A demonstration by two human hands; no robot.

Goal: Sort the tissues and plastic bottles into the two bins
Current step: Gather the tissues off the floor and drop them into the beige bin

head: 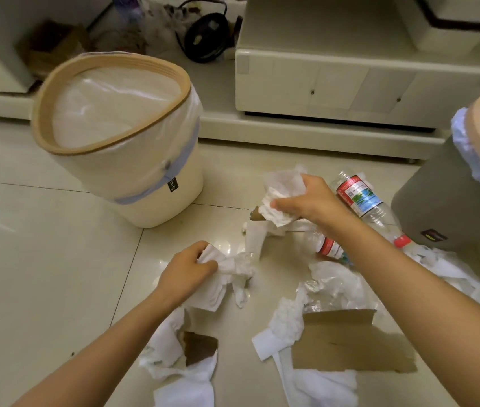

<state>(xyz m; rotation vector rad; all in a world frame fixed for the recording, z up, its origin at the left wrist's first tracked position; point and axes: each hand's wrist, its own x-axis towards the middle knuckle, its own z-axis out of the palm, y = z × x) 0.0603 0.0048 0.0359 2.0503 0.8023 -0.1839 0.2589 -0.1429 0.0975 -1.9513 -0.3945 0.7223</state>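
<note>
My left hand [187,271] grips a crumpled white tissue [227,277] low over the floor. My right hand [310,201] holds another wad of tissue [282,192] higher up, in front of a clear plastic bottle [362,198] with a red label. A second bottle [331,248] lies partly under my right forearm. The cream bin [156,183] with a tan rim and clear liner stands at the left. Only part of the grey bin [438,207] shows at the right edge. More tissues [171,345] lie scattered near me.
Cardboard pieces [350,345] and a crumpled clear plastic bag [335,289] lie among the tissues. A low cream cabinet [335,83] runs along the back. A black cable coil [206,36] and a brown box [54,45] sit behind the cream bin.
</note>
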